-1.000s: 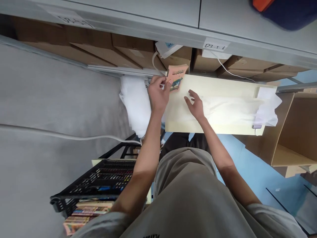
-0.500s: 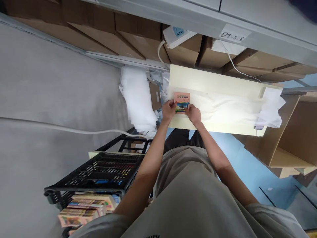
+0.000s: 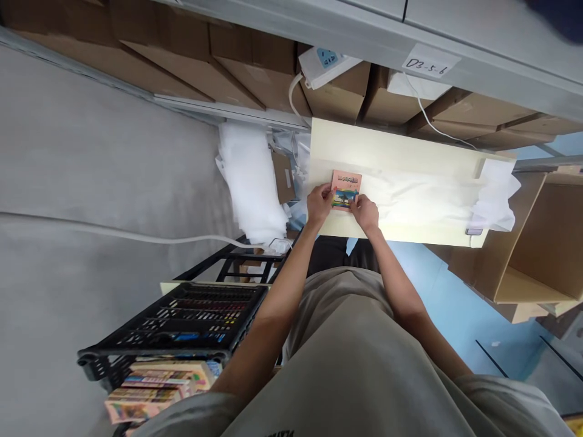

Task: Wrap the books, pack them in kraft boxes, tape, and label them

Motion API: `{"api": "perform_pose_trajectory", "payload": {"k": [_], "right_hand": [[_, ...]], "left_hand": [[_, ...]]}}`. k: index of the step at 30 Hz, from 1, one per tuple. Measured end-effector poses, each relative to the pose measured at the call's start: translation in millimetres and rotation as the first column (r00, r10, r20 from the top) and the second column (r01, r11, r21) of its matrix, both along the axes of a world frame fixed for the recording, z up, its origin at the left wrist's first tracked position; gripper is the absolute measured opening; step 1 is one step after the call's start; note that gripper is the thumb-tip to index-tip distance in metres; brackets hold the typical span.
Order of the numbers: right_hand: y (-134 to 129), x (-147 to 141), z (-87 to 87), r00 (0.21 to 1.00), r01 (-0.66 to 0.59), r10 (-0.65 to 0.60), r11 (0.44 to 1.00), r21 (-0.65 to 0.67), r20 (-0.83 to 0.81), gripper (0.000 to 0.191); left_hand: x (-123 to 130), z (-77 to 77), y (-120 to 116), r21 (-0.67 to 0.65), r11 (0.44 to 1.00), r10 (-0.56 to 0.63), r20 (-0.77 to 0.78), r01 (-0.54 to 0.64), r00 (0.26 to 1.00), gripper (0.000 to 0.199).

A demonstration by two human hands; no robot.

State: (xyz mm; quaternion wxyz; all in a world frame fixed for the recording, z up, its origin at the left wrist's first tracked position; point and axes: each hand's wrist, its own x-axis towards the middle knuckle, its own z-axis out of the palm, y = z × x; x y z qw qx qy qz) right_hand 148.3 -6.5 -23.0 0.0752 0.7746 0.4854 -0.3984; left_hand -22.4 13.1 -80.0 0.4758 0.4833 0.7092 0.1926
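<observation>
A small pink book [image 3: 347, 180] with a colourful picture on its cover is held between my two hands above the left part of a pale yellow board [image 3: 410, 224]. My left hand [image 3: 320, 203] has its fingers closed on the book's left edge. At the lower right edge, my right hand [image 3: 365, 212] pinches the same book. Thin white sheeting [image 3: 419, 188] lies across the board to the right of my hands.
A stack of white foam sheets [image 3: 250, 182] stands left of the board. Black crates [image 3: 195, 315] with several books [image 3: 155, 388] are at lower left. A power strip [image 3: 325, 64] sits by cardboard boxes at the back. A phone [image 3: 474, 231] and an open carton [image 3: 542, 243] are at right.
Both hands have shifted a little to the right with the book, which is now slightly tilted. My grip on it looks the same.
</observation>
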Motion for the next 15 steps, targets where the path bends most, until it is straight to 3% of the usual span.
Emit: {"api": "perform_pose_trajectory", "payload": {"k": [4,8,10,13,15], "right_hand": [[-4.0,8.4,-4.4,1.000,0.020,-0.020,1.000,0.024,0.012,0.016],[-12.4,14.7,-10.7,0.998,0.032,-0.035,0.998,0.052,0.043,0.019],[-20.7,15.2,-12.2,0.998,0.028,-0.036,0.985,0.170,0.045,0.025],[-33.8,10.3,-15.2,1.000,-0.024,0.019,0.929,0.370,0.017,0.036],[-39.7,3.5,-19.8,0.994,-0.092,0.107,0.888,0.451,-0.009,0.041]], "left_hand": [[9.3,-0.6,-2.6,0.006,0.999,-0.038,-0.016,0.038,0.999,0.030],[14.6,4.3,-4.8,-0.002,0.998,-0.067,-0.126,0.068,0.990,0.029],[7.4,6.9,-4.5,0.030,0.999,-0.010,-0.219,0.017,0.976,0.031],[-15.4,7.8,-0.5,0.098,0.984,0.177,-0.407,-0.149,0.896,0.047],[-31.8,7.0,4.1,0.032,0.970,0.228,-0.462,-0.242,0.857,0.048]]}}
